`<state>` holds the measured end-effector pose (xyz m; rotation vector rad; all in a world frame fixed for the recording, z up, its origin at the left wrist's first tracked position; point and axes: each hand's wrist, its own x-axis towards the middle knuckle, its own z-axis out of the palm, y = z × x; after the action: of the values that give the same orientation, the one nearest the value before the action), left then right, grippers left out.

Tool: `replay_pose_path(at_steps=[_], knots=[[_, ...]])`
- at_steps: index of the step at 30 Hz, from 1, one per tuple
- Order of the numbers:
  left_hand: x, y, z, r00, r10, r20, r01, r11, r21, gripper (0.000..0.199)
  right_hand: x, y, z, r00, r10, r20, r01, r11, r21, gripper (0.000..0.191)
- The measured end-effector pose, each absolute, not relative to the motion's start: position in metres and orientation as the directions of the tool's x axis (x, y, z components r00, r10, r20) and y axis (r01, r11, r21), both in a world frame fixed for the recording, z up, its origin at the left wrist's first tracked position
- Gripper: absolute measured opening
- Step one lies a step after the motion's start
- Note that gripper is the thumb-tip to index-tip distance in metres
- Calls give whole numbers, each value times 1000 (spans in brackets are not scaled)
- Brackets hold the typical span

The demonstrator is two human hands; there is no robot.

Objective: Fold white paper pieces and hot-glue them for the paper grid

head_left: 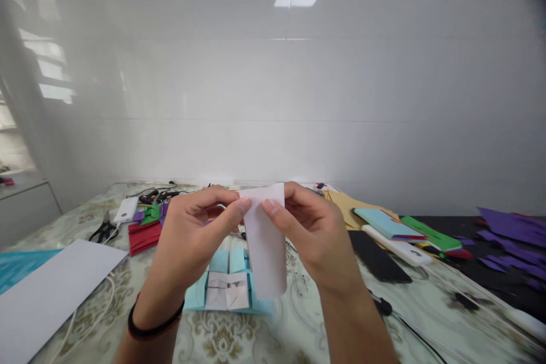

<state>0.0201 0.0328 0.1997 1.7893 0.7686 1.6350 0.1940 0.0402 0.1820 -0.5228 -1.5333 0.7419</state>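
A strip of white paper hangs upright between my hands above the table, its lower end curving over. My left hand pinches its upper left edge between thumb and fingers. At the upper right, my right hand grips the same paper, thumb on the near face and fingers behind it. Below and a little left lies a light-blue folded-paper piece with white folded squares in its middle; the hanging paper hides part of it.
Left are a white sheet, black-handled pliers, red folded paper and a white power bank. Right are a black phone, another white power bank, coloured paper, purple scraps and cables. A white wall stands behind.
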Motion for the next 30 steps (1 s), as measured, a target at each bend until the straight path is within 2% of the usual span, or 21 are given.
replay_pose_path(at_steps=[3, 7, 10, 18, 25, 30], knots=[[19, 34, 199, 86, 755, 651, 28, -655, 755, 19, 194, 39, 183, -110, 714, 692, -107, 683, -722, 15], [20, 35, 197, 72, 741, 668, 3, -670, 742, 5, 195, 37, 184, -129, 720, 682, -115, 672, -731, 15], [21, 35, 195, 45, 718, 695, 24, -696, 717, 18, 196, 38, 184, -145, 727, 671, -118, 661, -741, 15], [21, 35, 192, 32, 670, 742, 64, -742, 667, 19, 195, 41, 184, -98, 727, 680, -98, 673, -734, 16], [22, 35, 194, 22, 677, 736, 127, -732, 670, 16, 196, 42, 186, -62, 749, 659, -75, 655, -752, 19], [23, 40, 193, -65, 684, 726, 77, -722, 687, 17, 199, 46, 185, -131, 808, 574, -94, 566, -819, 20]])
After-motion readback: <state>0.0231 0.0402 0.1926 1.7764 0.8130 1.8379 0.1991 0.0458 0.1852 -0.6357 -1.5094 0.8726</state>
